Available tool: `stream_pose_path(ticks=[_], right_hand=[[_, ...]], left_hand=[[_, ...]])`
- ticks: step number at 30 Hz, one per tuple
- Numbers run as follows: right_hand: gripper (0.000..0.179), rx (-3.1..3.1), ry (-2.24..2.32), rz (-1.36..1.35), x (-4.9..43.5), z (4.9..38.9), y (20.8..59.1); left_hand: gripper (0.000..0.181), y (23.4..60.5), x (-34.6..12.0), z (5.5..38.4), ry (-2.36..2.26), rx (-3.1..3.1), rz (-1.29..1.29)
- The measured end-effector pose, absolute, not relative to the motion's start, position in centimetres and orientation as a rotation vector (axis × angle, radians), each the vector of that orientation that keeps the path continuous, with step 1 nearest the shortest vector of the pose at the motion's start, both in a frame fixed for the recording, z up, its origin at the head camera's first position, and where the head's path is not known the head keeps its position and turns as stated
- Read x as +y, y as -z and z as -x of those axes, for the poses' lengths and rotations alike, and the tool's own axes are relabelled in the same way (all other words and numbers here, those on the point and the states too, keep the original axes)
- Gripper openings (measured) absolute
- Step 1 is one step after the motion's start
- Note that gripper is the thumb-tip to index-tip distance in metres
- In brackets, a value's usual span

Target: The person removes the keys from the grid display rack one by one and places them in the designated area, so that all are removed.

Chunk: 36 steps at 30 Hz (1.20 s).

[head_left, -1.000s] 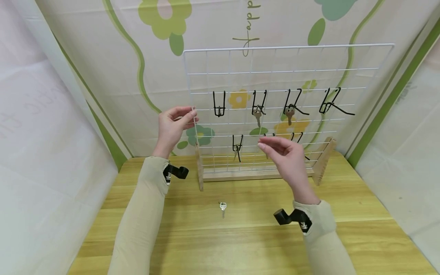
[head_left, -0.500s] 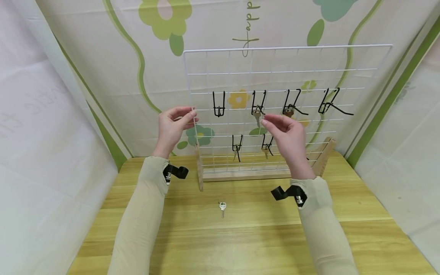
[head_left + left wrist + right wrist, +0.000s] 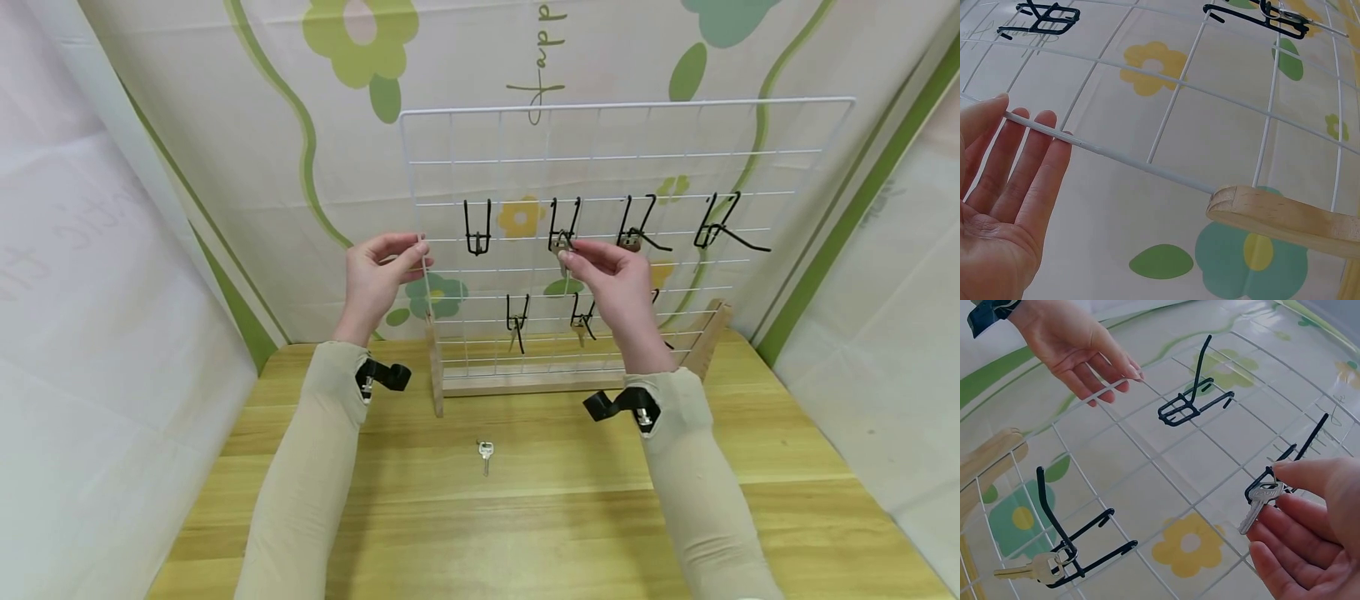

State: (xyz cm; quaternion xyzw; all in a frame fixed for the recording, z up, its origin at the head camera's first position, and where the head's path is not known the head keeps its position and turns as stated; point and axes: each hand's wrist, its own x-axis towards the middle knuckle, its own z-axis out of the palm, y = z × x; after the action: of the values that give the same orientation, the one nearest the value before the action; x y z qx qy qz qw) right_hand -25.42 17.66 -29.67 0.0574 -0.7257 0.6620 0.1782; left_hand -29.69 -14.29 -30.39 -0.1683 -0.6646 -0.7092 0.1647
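Note:
My left hand point(image 3: 382, 271) grips the left edge of a white wire grid point(image 3: 630, 104) between thumb and fingers, as the left wrist view also shows. My right hand point(image 3: 618, 283) is at the second black hook point(image 3: 552, 221) of the upper row. There a silver key point(image 3: 1263, 503) hangs from a small ring. In the right wrist view, thumb and index finger pinch it at the ring by its head. Another key point(image 3: 630, 240) hangs on the hook to the right, partly hidden by my hand. A loose silver key point(image 3: 486, 452) lies on the table.
The grid stands in a wooden base point(image 3: 525, 383) on the wooden table point(image 3: 420, 517). Lower hooks hold keys, including a brass-coloured key point(image 3: 1038, 569). The upper-left hook point(image 3: 477, 242) and upper-right hook point(image 3: 716, 233) carry no visible key. Patterned fabric point(image 3: 225, 167) surrounds the table.
My right hand has risen from the lower row, then moved slightly left to the key on the second upper hook. My left hand has stayed at the grid's edge.

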Motion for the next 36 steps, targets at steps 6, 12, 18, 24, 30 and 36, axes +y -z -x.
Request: stream_pose_path(ticks=[6,12,18,24,30,36], right_hand=[[0.038,-2.037,-1.931,-0.118,17.3,25.45,29.49],[0.036,-1.963,-1.985,-0.149,17.14,25.49,29.43],[0.028,-1.95,-1.964,-0.158,17.03,25.64,29.29],[0.023,-1.963,-1.93,-0.116,16.92,25.93,29.07],[0.025,-1.937,-1.955,-0.12,16.83,26.05,28.93],[0.027,-1.934,-1.945,-0.128,16.77,25.99,28.89]], left_hand=[[0.021,30.45,-14.3,29.73,2.027,-1.891,0.474],[0.021,30.43,-14.29,29.68,2.034,-1.891,0.47],[0.022,30.37,-14.3,29.59,2.028,-1.903,0.47],[0.022,30.39,-14.3,29.63,2.022,-1.907,0.471],[0.021,30.46,-14.32,29.75,2.022,-1.901,0.475],[0.021,30.47,-14.34,29.8,2.022,-1.893,0.487]])
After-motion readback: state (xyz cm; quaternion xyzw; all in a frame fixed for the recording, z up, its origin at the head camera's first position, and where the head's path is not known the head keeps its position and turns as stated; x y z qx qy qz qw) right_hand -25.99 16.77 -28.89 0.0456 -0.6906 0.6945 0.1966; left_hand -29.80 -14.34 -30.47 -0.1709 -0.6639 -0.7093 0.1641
